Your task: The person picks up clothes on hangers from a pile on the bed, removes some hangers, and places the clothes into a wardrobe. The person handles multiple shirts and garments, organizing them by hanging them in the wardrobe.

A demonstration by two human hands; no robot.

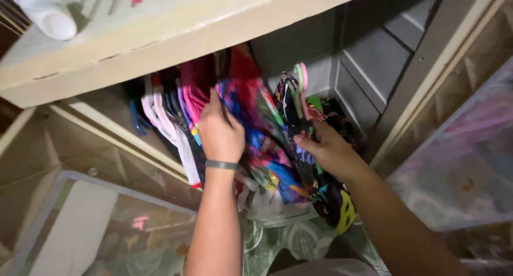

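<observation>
**Kid:** What are the hands touching?

**Helper:** Hanging clothes. The left hand (220, 131) is pushed into a bright blue and red garment (251, 110). Its fingers are close together and tucked into the cloth. There is a grey band (221, 164) on that wrist.

**Kid:** And the other hand?

**Helper:** The right hand (327, 150) holds a black garment with colourful patches (320, 190). The thumb presses on the front. The other fingers are hidden behind the cloth, so I cannot tell how they sit.

**Kid:** Where are the clothes?

**Helper:** They hang in a row inside a closet, under a cream shelf (176, 33). A pink and green hanger hook (300, 75) sticks up by the black one. White and pink clothes (171, 123) hang to the left.

**Kid:** What is on top?

**Helper:** A white bottle (48, 11) lies on the shelf. Clear plastic bins (96, 228) sit below.
</observation>
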